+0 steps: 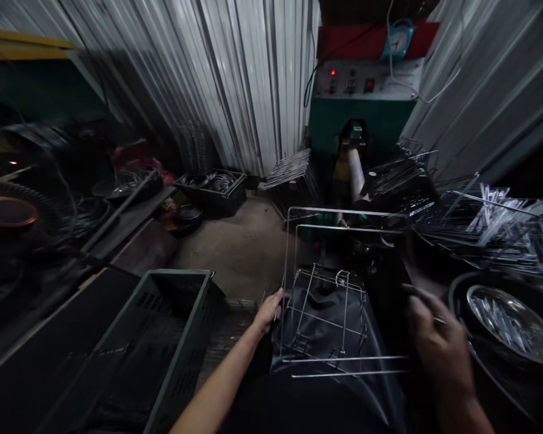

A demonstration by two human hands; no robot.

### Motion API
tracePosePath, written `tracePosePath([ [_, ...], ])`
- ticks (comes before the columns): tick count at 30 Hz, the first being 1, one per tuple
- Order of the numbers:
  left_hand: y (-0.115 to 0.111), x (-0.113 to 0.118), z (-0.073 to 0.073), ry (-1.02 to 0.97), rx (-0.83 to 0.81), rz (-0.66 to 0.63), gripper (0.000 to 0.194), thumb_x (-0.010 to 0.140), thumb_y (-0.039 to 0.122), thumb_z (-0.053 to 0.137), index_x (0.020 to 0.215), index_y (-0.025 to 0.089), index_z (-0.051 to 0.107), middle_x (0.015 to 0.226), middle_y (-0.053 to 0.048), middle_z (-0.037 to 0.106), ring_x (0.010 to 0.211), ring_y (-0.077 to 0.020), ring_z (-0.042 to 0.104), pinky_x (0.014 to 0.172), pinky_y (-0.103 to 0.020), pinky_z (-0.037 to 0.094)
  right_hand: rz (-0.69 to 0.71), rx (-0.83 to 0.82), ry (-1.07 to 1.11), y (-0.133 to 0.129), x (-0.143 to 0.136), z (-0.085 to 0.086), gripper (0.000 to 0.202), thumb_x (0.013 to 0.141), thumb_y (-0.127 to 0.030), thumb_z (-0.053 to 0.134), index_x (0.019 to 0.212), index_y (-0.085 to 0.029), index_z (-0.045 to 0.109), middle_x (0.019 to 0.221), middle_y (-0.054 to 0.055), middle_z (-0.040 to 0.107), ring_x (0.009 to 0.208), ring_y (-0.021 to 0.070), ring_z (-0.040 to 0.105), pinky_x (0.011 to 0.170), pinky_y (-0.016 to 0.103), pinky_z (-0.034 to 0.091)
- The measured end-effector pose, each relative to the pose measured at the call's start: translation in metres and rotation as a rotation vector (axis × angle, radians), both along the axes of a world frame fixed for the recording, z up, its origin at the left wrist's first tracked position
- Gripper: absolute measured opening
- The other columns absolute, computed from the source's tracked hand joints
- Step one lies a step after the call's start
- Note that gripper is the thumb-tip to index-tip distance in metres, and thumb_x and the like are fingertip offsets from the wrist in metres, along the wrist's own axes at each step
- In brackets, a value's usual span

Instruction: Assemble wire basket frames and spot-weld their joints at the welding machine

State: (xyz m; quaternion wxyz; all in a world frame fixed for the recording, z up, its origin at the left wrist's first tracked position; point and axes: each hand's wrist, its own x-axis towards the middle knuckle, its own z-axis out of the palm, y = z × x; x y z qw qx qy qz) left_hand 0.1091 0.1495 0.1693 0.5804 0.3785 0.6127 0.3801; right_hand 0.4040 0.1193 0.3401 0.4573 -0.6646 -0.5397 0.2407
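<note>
Grip: both hands are holding a wire rack frame (339, 289) over the lap; the left hand (268, 310) is pinching the frame's left edge, fingers closed around the wire, and the right hand (434, 343) is curling about the right side, though blur is hiding whether its fingers are truly closing on wire or on a thin rod.
Wire rack frame: it is standing in front of the person, between the two hands, with its tall outer loop rising toward the machine and a smaller gridded part lying low over a dark cloth (326, 325).
Corrugated wall (235, 72): it is running across the back and along the right, pale metal sheets catching the light.
Green machine (362, 108): it is sitting against the wall straight ahead, with a red band on top, small switches and a glowing red lamp on a grey panel; any lettering there is too small to read.
Clock (398, 37): a blue one is resting on the machine's top; the dial is not legible.
Green crate (172, 337): it is lying to the left of the left forearm, just beside it, slotted walls showing.
Stacked wire parts (489, 229): they are piling up at right, beyond the right hand.
Metal basin (511, 322): it is sitting just right of the right hand, holding shiny short pieces.
Dark tray (212, 187): it is resting on the floor near the wall, holding wire rings.
</note>
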Motion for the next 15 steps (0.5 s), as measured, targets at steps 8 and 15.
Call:
tracePosePath([
  [8, -0.033, -0.007, -0.002, -0.077, 0.014, 0.078, 0.064, 0.075, 0.066, 0.033, 0.082, 0.012, 0.067, 0.074, -0.003, 0.063, 0.035, -0.002, 0.026, 0.039, -0.021, 0.016, 0.115, -0.324, 0.116, 0.001, -0.009, -0.089, 0.048, 0.07, -0.052, 0.052, 0.094, -0.013, 0.066, 0.083, 0.01, 0.067, 0.083, 0.0255, 0.061, 0.068, 0.029, 0.048],
  [15, -0.02, -0.011, 0.004, -0.081, 0.064, 0.083, 0.058, 0.071, 0.062, 0.046, 0.094, 0.011, 0.065, 0.062, 0.001, 0.058, 0.035, -0.0021, 0.029, 0.04, -0.02, 0.02, 0.063, -0.406, 0.388, -0.031, -0.001, -0.122, 0.051, 0.065, -0.054, 0.063, 0.098, -0.015, 0.066, 0.091, 0.009, 0.067, 0.088, 0.0275, 0.061, 0.072, 0.031, 0.05],
])
